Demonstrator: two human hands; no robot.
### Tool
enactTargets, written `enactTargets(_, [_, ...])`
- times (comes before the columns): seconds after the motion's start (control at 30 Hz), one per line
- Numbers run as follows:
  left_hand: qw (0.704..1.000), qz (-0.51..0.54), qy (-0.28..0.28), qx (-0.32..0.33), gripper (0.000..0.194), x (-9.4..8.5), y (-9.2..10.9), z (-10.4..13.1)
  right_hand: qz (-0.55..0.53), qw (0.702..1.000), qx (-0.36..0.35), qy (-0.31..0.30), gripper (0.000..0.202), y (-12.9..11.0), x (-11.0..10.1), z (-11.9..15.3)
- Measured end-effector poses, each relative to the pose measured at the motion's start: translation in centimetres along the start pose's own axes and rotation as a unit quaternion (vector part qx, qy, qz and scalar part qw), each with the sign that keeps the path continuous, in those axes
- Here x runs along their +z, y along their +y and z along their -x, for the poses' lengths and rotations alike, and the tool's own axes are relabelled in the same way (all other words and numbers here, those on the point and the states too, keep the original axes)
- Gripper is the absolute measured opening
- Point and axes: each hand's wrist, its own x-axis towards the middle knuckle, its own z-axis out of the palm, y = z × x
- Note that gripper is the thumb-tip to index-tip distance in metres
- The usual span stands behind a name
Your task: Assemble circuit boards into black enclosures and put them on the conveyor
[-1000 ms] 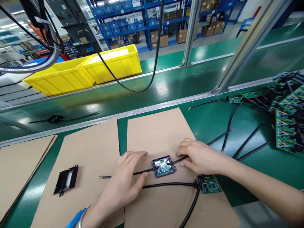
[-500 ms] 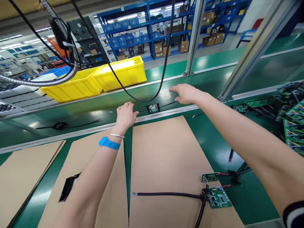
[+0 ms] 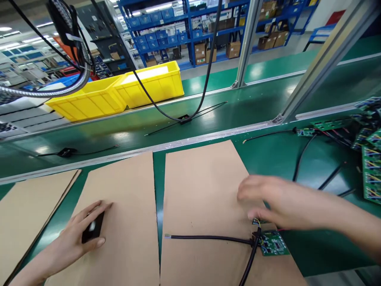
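My left hand is low on the middle-left cardboard sheet, its thumb and fingers around a small, flat black case with a shiny spot. Palm and fingers hide part of the case. Over the right cardboard, my right hand is smeared by motion, thumb and fingers apart, with nothing visible between them. Just under its thumb lies a small green circuit board, mostly covered. A larger green circuit board lies below it, beside a black cable stretching left across the cardboard.
Cardboard sheets cover the green bench. Behind a metal rail, a small black unit with thin leads lies on the green strip, with another further left. Yellow bins stand beyond. Wired boards pile up at right; a black cable hangs in front.
Both hands have drawn back from the unit at the rail, which now lies further back on the strip. My left hand came down to the black case, my right hand to the small board.
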Motion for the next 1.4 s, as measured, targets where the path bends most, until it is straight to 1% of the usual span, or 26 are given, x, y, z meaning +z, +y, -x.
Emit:
enactTargets(0.03, [1.0,0.013,0.007,-0.009,0.057,0.1,-0.1,0.2,-0.012,1.0,0.002,-0.028,0.015,-1.4,0.8,0.7])
enactTargets(0.07, [0.999,0.02,0.023,-0.023,0.05,0.1,0.2,0.1,-0.008,0.999,0.017,-0.043,0.021,-2.5,1.5,1.3])
enactTargets(0.1, [0.998,0.024,0.044,-0.035,0.046,-0.1,1.1,-0.4,0.008,0.998,0.043,-0.045,0.028,-3.1,2.2,1.9])
enactTargets(0.17, [0.994,0.033,0.099,-0.034,0.046,-0.7,4.5,-1.8,0.054,0.993,0.102,-0.024,0.038,-3.1,3.3,2.8])
enactTargets(0.2, [0.991,0.046,0.126,-0.009,0.05,-0.9,7.0,-2.7,0.07,0.99,0.121,-0.014,0.037,-2.7,3.8,3.1])
enactTargets(0.27, [0.983,0.094,0.14,0.064,0.052,-0.9,13.3,-4.6,0.07,0.989,0.127,-0.004,0.024,-1.7,4.4,3.3])
enactTargets(0.33, [0.973,0.129,0.103,0.163,0.052,-0.1,20.1,-6.5,0.034,0.993,0.112,0.004,0.018,-1.1,4.6,3.2])
enactTargets(0.4, [0.962,0.131,0.065,0.23,0.058,1.0,25.9,-8.2,-0.011,0.995,0.094,0.022,0.021,-1.1,4.4,3.0])
enactTargets(0.43, [0.961,0.12,0.052,0.246,0.06,1.5,28.0,-8.8,-0.03,0.995,0.086,0.035,0.021,-1.3,4.2,2.8])
enactTargets(0.5, [0.956,0.118,0.046,0.263,0.066,2.0,30.5,-9.4,-0.058,0.995,0.067,0.056,0.019,-1.8,3.7,2.4])
enactTargets(0.53, [0.954,0.136,0.056,0.262,0.065,2.0,30.9,-9.3,-0.067,0.994,0.059,0.064,0.018,-2.0,3.4,2.1])
enactTargets(0.6, [0.942,0.227,0.064,0.24,0.055,1.4,31.0,-8.8,-0.074,0.993,0.044,0.083,0.016,-2.4,2.9,1.1])
enactTargets(0.63, [0.929,0.289,0.048,0.225,0.053,0.9,30.9,-8.4,-0.074,0.992,0.036,0.094,0.016,-2.7,2.7,0.4])
enactTargets(0.7, [0.9,0.387,-0.014,0.198,0.057,0.1,30.8,-7.8,-0.073,0.99,0.021,0.123,0.016,-3.1,2.4,-1.4])
enactTargets(0.73, [0.891,0.41,-0.041,0.19,0.059,-0.1,30.8,-7.6,-0.075,0.988,0.015,0.135,0.017,-3.4,2.4,-2.3])
enactTargets(0.77, [0.891,0.411,-0.055,0.184,0.057,-0.3,30.8,-7.6,-0.078,0.987,0.013,0.139,0.016,-3.6,2.4,-3.3])
enactTargets(0.87, [0.933,0.316,-0.026,0.172,0.042,-0.3,30.3,-8.4,-0.073,0.991,0.026,0.114,0.012,-3.7,3.0,-5.4])
enactTargets(0.9, [0.947,0.271,-0.018,0.171,0.043,-0.2,29.9,-8.7,-0.061,0.993,0.033,0.095,0.019,-3.5,3.4,-5.7])
enactTargets(0.93, [0.958,0.228,-0.018,0.17,0.046,-0.1,29.5,-9.0,-0.048,0.995,0.04,0.074,0.034,-3.3,3.7,-6.0])
enactTargets(1.0, [0.97,0.178,-0.028,0.166,0.05,0.3,28.8,-9.3,-0.029,0.998,0.047,0.03,0.066,-2.8,4.5,-6.0])
enactTargets(1.03, [0.971,0.172,-0.035,0.165,0.052,0.5,28.6,-9.3,-0.029,0.998,0.047,0.011,0.074,-2.5,4.8,-5.9])
enactTargets(1.1, [0.97,0.177,-0.035,0.16,0.059,1.2,28.4,-9.2,-0.038,0.998,0.045,-0.004,0.075,-2.4,5.3,-5.6])
enactTargets(1.17, [0.97,0.189,-0.029,0.149,0.063,1.8,28.6,-9.1,-0.039,0.997,0.058,0.009,0.072,-2.6,5.7,-5.3])
enactTargets(1.27, [0.97,0.193,-0.023,0.144,0.063,2.2,29.0,-9.1,-0.034,0.992,0.117,0.025,0.081,-3.2,6.1,-5.2])
enactTargets(1.33, [0.971,0.17,-0.012,0.169,0.055,2.0,29.2,-9.0,-0.056,0.988,0.145,0.023,0.079,-3.5,6.1,-5.0])
enactTargets(1.4, [0.967,0.15,0.003,0.207,0.041,1.5,29.2,-8.6,-0.078,0.987,0.136,0.039,0.065,-3.6,5.9,-4.8])
